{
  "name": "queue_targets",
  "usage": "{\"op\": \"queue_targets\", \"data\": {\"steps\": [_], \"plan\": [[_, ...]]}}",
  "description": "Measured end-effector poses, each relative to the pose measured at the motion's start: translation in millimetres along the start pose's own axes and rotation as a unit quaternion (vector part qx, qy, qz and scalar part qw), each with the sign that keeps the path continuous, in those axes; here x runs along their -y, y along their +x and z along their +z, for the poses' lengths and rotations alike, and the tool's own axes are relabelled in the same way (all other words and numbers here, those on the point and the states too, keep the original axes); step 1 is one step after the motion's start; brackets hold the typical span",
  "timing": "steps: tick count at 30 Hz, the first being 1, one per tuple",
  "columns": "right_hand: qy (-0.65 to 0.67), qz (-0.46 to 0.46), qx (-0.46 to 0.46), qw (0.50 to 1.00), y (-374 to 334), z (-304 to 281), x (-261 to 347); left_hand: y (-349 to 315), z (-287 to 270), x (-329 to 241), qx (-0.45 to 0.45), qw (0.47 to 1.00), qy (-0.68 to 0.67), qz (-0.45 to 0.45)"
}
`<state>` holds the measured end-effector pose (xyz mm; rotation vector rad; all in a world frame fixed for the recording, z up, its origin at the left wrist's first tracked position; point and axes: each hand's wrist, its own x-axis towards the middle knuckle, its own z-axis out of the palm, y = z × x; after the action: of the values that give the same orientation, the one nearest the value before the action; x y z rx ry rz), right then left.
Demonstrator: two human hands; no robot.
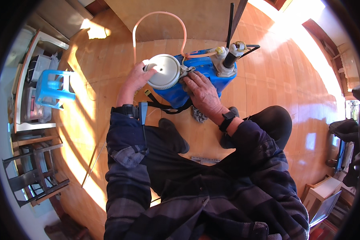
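Observation:
A blue backpack sprayer tank (210,82) stands on the floor in front of me, a round white lid (164,71) on its left part. My left hand (137,78) grips the lid's left edge, thumb lying on top. At the lid's right side, my right hand (204,93) presses a grey rag (185,72) against the tank, fingers bent over it. A pale pink hose (159,13) loops up behind the lid and joins a white fitting (221,51) at the right. Beside that fitting is a black pump cylinder (229,61). Black straps (164,107) hang at the tank's front.
A grey patterned cloth (198,115) lies below the tank near my shoes. A wooden panel (176,22) stands behind the tank. To the left are a light blue plastic stool (55,89) and a dark folding chair (38,172). A thin rod (93,166) rests near my left arm.

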<state>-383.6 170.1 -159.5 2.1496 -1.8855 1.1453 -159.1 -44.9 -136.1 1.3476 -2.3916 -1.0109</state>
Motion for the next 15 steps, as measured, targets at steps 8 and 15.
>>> {"op": "queue_targets", "data": {"steps": [8, 15], "plan": [[0.035, -0.072, -0.004, 0.997, -3.1, 1.2, -13.0, 0.8, -1.7, -9.3, 0.011, 1.0, -0.013, -0.015], [0.069, -0.083, 0.096, 0.989, -4.5, -1.8, 14.3, -8.6, -1.8, -15.6, 0.004, 0.999, -0.033, -0.009]]}}
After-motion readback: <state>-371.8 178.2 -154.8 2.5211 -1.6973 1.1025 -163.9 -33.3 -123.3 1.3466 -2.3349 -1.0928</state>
